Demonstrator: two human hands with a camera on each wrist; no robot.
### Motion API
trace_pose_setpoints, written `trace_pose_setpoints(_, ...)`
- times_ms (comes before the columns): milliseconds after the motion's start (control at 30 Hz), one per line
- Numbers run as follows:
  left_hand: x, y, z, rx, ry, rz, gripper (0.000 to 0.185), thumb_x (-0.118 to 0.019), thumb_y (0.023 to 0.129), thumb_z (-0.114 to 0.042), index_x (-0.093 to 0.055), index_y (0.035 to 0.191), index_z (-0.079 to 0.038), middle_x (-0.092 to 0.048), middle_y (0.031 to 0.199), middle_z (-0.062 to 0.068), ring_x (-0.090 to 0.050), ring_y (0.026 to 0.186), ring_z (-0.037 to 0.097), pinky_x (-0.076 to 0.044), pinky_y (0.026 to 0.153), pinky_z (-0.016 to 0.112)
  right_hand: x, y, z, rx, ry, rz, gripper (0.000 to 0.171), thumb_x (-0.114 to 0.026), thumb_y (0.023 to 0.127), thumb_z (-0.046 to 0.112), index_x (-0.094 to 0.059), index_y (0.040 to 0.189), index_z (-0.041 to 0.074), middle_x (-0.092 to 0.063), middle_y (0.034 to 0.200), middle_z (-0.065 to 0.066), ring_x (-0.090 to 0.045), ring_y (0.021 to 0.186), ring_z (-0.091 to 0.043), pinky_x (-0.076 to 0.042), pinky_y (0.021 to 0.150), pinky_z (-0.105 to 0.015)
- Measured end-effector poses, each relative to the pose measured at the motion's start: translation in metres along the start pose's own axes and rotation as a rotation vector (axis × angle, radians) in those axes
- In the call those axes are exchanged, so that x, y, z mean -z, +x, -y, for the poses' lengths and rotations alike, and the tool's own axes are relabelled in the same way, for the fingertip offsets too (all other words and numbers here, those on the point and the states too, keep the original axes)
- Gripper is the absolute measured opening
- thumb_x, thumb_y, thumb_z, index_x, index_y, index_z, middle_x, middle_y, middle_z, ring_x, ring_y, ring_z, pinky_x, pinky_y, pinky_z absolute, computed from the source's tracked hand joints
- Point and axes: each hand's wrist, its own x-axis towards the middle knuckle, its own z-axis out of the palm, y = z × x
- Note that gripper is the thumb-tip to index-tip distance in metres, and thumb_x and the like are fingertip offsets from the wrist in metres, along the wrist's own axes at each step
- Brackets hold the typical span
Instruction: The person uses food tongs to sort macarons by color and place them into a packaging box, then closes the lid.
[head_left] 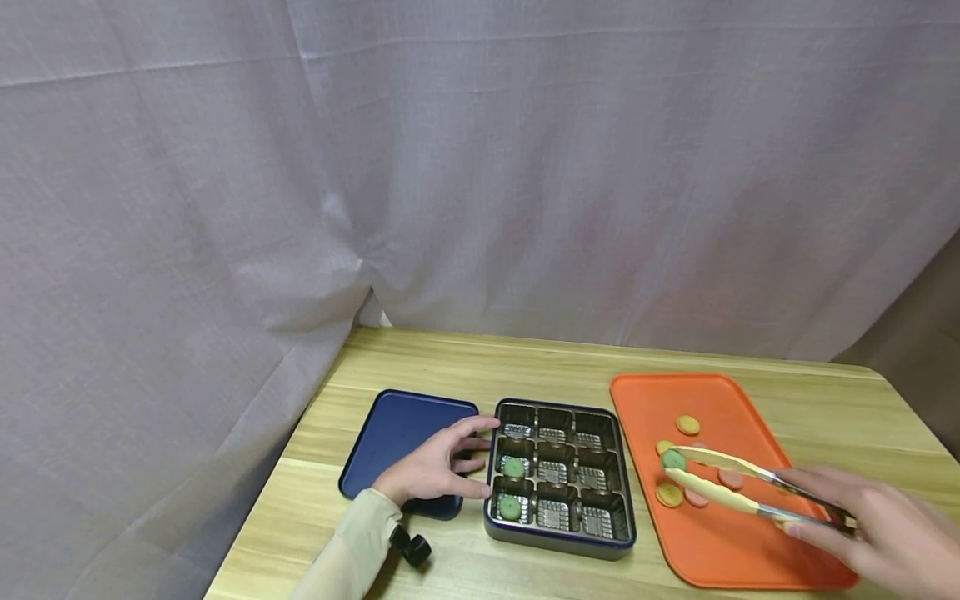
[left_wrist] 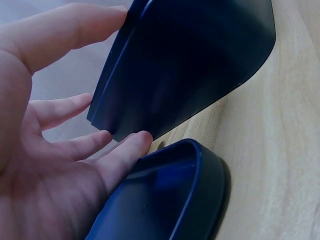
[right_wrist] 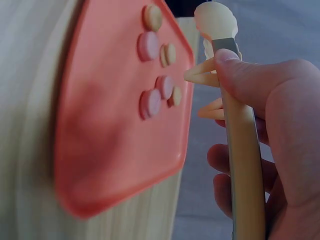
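While the right hand (head_left: 877, 521) grips a pair of tongs (head_left: 738, 487) at the near right corner of the orange tray (head_left: 720, 542), the tong tips pinch a green cookie (head_left: 672, 458) just above the tray's left side. The wrist view shows thumb and fingers curled firmly round the tong handle. On the tray near the tips lie more cookies: an orange one (head_left: 669, 495) and pink ones (head_left: 731, 479) close by, and another orange one (head_left: 687, 425) further back. Left of the tray sits the dark tin (head_left: 558, 533), its gold insert split into nine pockets; two green cookies (head_left: 511, 506) already fill the near and middle pockets of the column furthest from the tray. The left hand (head_left: 438, 467) rests against the tin's far side from the tray, fingers straight and relaxed, touching its wall, gripping nothing. Beyond that hand, the blue lid (head_left: 397, 429) lies flat on the wooden table (head_left: 480, 358).
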Motion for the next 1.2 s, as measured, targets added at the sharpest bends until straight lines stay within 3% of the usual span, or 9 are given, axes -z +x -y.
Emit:
trace_pose_setpoints(167,0.0,0.0,0.001,-0.001,-0.012,0.001,0.094,-0.085,0.085,0.0,-0.032,0.163,-0.006,-0.029,0.169,0.017,-0.041,0.148,0.04,-0.046,0.119,0.046,0.004,0.022,0.016,0.063,0.029,-0.028,0.057,-0.095,0.076,0.033,-0.073,0.127,0.025,-0.05,0.086,0.028,-0.038,0.064,0.01,-0.026,0.049,-0.016)
trace_pose_setpoints(367,-0.002,0.001,0.001,0.001,-0.02,-0.001,0.095,-0.085,0.085,0.001,-0.032,0.163,-0.006,-0.03,0.169,0.016,-0.041,0.148,0.038,-0.045,0.119,0.047,0.002,0.047,0.031,0.158,0.077,-0.029,0.057,-0.095,0.077,0.03,-0.073,0.129,0.024,-0.067,0.107,0.02,-0.042,0.067,0.011,-0.029,0.055,-0.011)
trace_pose_setpoints(567,-0.003,0.002,0.001,-0.004,-0.02,-0.007,0.095,-0.085,0.084,0.003,-0.032,0.163,-0.005,-0.03,0.169,0.015,-0.041,0.148,0.038,-0.045,0.12,0.047,-0.002,0.071,0.043,0.242,0.085,-0.023,0.057,-0.095,0.077,0.029,-0.073,0.129,0.024,-0.067,0.111,0.021,-0.045,0.071,0.01,-0.035,0.057,-0.014)
trace_pose_setpoints(867,-0.005,0.002,0.0,0.004,-0.015,-0.003,0.095,-0.085,0.085,0.001,-0.032,0.163,-0.007,-0.029,0.169,0.014,-0.041,0.148,0.037,-0.045,0.12,0.043,-0.015,0.098,0.066,0.235,0.147,0.039,0.046,-0.088,0.087,0.037,-0.071,0.129,0.025,-0.051,0.084,0.029,-0.043,0.063,0.011,-0.036,0.056,-0.017)
trace_pose_setpoints(1033,-0.004,0.002,0.0,0.013,-0.008,-0.013,0.095,-0.085,0.084,0.001,-0.034,0.163,-0.009,-0.031,0.169,0.011,-0.042,0.148,0.035,-0.046,0.119,0.041,-0.021,0.112,0.076,0.262,0.131,0.046,0.048,-0.086,0.088,0.039,-0.073,0.131,0.022,-0.069,0.109,0.019,-0.048,0.071,0.011,-0.04,0.058,-0.02)
trace_pose_setpoints(1200,-0.005,0.001,0.0,0.026,-0.009,-0.025,0.094,-0.086,0.084,0.003,-0.036,0.163,-0.012,-0.033,0.168,0.004,-0.042,0.148,0.032,-0.047,0.118,0.039,-0.024,0.125,0.084,0.276,0.094,0.089,0.05,-0.082,0.092,0.043,-0.071,0.136,0.022,-0.072,0.126,0.008,-0.06,0.082,0.009,-0.055,0.066,-0.029)
